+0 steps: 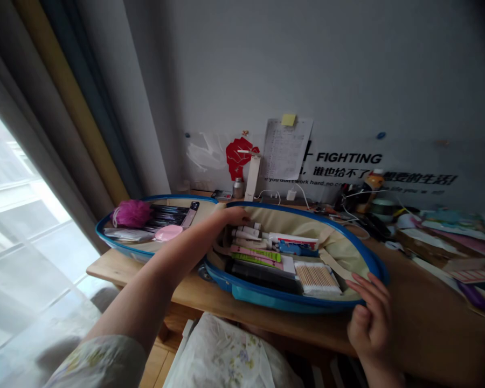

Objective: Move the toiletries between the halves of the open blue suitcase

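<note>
An open blue case (pixel 291 302) with a beige lining lies on the wooden desk (pixel 420 302). My left hand (pixel 233 216) reaches into the case's far left corner, fingers curled over small white tubes (pixel 246 233); what it grips is hidden. My right hand (pixel 369 312) rests on the case's near right rim, fingers spread and touching the edge beside a box of cotton swabs (pixel 317 277). Pink and green tubes (pixel 254 253) and a dark flat item (pixel 262 274) fill the case. The left half (pixel 121 245) holds a magenta puff (pixel 131 213), a pink compact (pixel 167 233) and dark pens.
Curtains and a bright window stand at the left. Against the wall at the back are a red fist sticker (pixel 239 156), a pinned paper (pixel 286 148), cables and bottles. Papers and clutter (pixel 448 237) cover the desk's right side. A floral cloth (pixel 226 355) lies below the desk edge.
</note>
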The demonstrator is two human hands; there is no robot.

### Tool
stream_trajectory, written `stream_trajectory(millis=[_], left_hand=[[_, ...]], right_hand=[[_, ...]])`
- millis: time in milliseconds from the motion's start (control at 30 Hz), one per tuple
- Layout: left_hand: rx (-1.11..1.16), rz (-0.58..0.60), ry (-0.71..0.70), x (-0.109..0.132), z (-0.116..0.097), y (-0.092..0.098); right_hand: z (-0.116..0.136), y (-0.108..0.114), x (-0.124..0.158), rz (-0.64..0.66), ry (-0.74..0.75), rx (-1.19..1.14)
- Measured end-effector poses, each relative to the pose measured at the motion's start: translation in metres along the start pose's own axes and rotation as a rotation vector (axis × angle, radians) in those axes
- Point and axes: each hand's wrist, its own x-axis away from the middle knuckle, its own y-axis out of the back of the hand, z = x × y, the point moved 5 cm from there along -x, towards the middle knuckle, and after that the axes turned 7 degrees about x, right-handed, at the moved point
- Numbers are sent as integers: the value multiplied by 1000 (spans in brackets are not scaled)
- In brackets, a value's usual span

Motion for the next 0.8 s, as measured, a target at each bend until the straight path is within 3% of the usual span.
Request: stream_trajectory(millis=[200, 367, 467, 567, 667, 800], left_hand=[[15, -52, 58, 6, -4, 6], [44, -166, 143, 34, 8, 34], [58, -217, 228, 75, 37, 52], [63, -193, 338, 128, 76, 54], [70, -96, 457, 182, 108, 39], [86, 51, 527, 235, 129, 7]], right_hand=[[-2, -2, 1, -7, 18, 5], [-2, -2, 1, -9, 11, 1], [-2, -2, 1, -9, 9, 7], [-2, -2, 1, -3, 3, 14], [-3, -2, 2, -5, 2, 28], [-4, -3, 3, -13, -9, 33]])
